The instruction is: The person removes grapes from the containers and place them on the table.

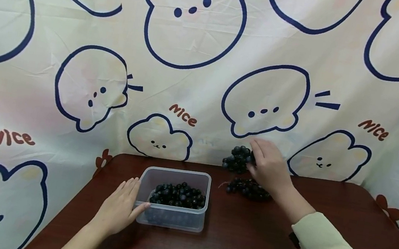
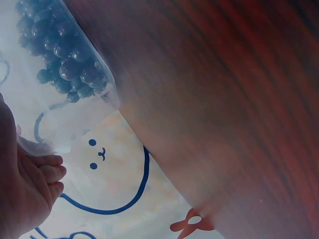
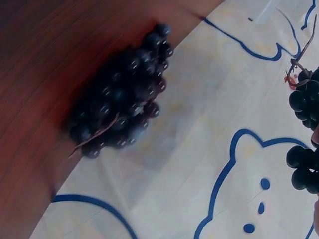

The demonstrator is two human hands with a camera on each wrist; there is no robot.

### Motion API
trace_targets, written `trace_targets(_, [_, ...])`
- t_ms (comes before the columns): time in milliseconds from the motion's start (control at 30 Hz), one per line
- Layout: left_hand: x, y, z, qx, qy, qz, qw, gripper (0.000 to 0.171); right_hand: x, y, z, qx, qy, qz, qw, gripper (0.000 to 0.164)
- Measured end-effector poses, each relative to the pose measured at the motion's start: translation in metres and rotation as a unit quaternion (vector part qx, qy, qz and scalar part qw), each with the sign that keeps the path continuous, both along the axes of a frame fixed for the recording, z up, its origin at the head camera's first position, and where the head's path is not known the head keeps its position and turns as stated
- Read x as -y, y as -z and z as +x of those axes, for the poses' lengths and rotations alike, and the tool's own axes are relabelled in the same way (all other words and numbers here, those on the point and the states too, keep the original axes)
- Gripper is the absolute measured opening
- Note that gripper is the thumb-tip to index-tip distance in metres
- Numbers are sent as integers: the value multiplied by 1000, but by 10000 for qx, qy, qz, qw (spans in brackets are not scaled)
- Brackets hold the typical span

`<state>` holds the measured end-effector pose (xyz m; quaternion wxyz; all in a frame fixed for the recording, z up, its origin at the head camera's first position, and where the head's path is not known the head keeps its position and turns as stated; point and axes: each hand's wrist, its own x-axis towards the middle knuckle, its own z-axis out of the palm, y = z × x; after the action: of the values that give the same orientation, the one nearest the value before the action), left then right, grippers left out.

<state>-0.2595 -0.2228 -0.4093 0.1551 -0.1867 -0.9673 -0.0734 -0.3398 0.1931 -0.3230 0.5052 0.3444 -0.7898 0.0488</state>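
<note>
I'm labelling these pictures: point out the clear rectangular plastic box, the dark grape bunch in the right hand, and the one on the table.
Clear rectangular plastic box (image 1: 170, 218): head view, front wall.
Held dark grape bunch (image 1: 237, 159): head view, middle berries.
Resting dark grape bunch (image 3: 118, 94): right wrist view, middle berries.

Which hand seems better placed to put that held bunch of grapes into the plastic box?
Probably the right hand: it grips the bunch of grapes, to the right of the plastic box. The left hand rests against the box's left side, holding no grapes.
</note>
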Motion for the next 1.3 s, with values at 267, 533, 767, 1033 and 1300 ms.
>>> trace_targets(267, [1,0,-1,30,-11,-40,10000,80,-26,7,3,97,402,-14,9991,74])
trace_targets(533, [2,1,0,16,-14,-7,10000,80,-52,11,6,264,496,-154,9983,69])
trace_targets(767, [3,2,-1,13,-27,11,10000,80,-74,16,10,413,702,-313,9962,70])
trace_targets(1033, [4,2,0,46,-26,11,10000,80,-98,22,15,424,943,-299,9942,71])
trace_targets(1300, [2,1,-2,16,1,29,10000,81,-122,30,18,404,1168,-175,9922,71])
